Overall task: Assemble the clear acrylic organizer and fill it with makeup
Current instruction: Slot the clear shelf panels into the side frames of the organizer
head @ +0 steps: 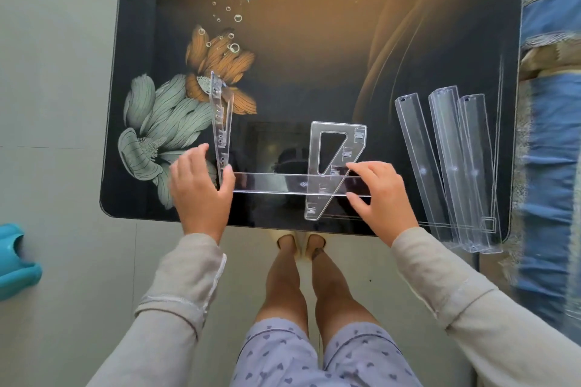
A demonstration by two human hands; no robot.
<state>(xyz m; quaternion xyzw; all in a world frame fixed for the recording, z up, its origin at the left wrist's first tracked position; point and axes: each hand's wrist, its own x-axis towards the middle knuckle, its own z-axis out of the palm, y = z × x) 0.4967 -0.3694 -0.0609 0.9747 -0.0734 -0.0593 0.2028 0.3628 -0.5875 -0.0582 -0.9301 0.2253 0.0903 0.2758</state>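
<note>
A clear acrylic side panel (220,116) stands on edge at the left of the dark table (314,41). My left hand (201,188) grips its near end. A long clear shelf tray (283,184) runs sideways from that panel's base to my right hand (379,195), which pinches the tray's right end between thumb and fingers. A second side panel (333,166) lies flat on the table under the tray, with a cut-out window and several small slots. No makeup is in view.
Three more clear shelf trays (446,166) lie side by side at the table's right, overhanging the near edge. A blue patterned fabric (550,135) borders the table on the right. A teal plastic object (15,261) sits on the floor at left.
</note>
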